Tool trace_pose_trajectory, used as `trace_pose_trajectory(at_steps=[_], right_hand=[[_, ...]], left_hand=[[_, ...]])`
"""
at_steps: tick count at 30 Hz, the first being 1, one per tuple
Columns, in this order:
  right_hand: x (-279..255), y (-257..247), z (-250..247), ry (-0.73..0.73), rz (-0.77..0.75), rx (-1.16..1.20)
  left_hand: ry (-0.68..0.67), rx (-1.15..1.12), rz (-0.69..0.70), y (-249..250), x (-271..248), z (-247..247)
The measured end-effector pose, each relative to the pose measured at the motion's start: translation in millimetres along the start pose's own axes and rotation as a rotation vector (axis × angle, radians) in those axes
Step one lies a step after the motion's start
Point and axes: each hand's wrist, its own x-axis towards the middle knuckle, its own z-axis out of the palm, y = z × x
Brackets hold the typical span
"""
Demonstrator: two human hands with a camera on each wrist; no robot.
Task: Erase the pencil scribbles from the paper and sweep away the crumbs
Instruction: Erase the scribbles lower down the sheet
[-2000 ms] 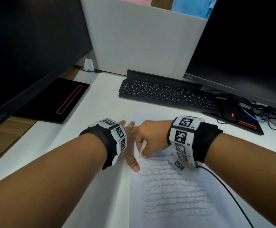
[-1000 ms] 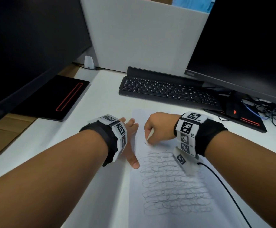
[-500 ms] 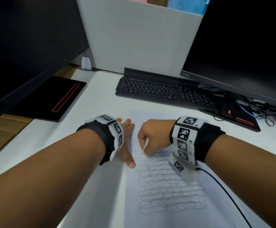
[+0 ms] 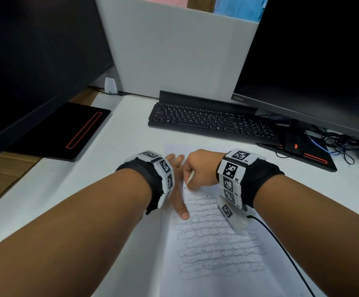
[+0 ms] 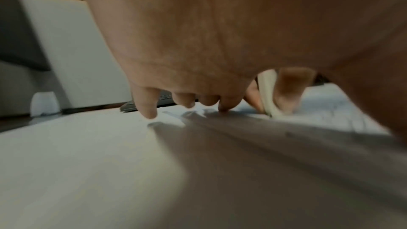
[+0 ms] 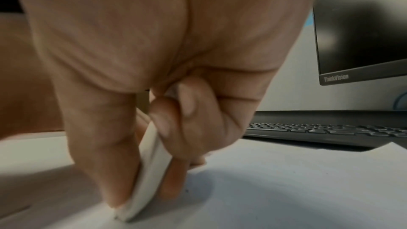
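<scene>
A white sheet of paper (image 4: 213,281) lies on the desk, covered with rows of looped pencil scribbles (image 4: 219,243). My right hand (image 4: 198,168) pinches a flat white eraser (image 4: 189,179) between thumb and fingers, its lower edge pressed on the paper at the top of the scribbles. In the right wrist view the eraser (image 6: 147,180) meets the sheet beside the thumb. My left hand (image 4: 177,189) lies flat with straight fingers on the paper's left edge, thumb stretched toward me. In the left wrist view its fingertips (image 5: 149,111) touch the sheet. A few dark specks lie near the eraser.
A black keyboard (image 4: 210,122) sits just beyond the paper. A dark monitor (image 4: 315,61) stands at the right over a stand base with tangled cables (image 4: 335,144). Another monitor (image 4: 30,56) and a black pad (image 4: 67,131) are at the left. A black cable (image 4: 281,249) trails from my right wrist.
My right hand has rubbed the eraser back and forth along the top row of scribbles, and is now at the left end. The left hand has stayed flat on the paper.
</scene>
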Motion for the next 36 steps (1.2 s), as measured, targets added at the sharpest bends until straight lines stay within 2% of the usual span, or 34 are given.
trace_pose_trajectory(at_steps=[6,9,12,17,20,22,26,31,36], right_hand=[[-16.7,-10.7,10.3,-0.033,-0.124,-0.061],[-10.8,-0.3,3.0,-0.075,-0.085,-0.022],[-4.5,10.0,-1.0,-0.001,-0.027,0.008],[-12.8,1.8,6.8,-0.119,-0.122,0.016],[-6.2,13.8,-2.3,-0.055,-0.026,0.026],[-7.0,13.9,-0.5,-0.032,-0.013,0.039],[-17.0,4.2,7.7,-0.143,-0.092,0.049],[-6.6,21.2,-0.3,-0.008,0.017,0.069],[-15.1,11.3,6.5,-0.135,-0.078,0.052]], left_hand=[[-0.054,0.015,0.002,2.1,3.1,0.2],[-0.053,-0.027,0.013,0.8,4.5,0.6],[-0.037,-0.033,0.008,1.5,2.3,0.4],[-0.044,-0.052,0.024,2.6,-0.7,-2.8],[-0.022,-0.073,0.019,0.1,0.1,-0.2],[-0.016,-0.077,0.018,0.0,0.4,0.1],[-0.051,-0.021,0.01,4.1,-1.5,-5.4],[-0.055,-0.021,-0.008,4.0,-3.7,-5.7],[-0.07,-0.001,0.003,4.3,-3.9,-8.3]])
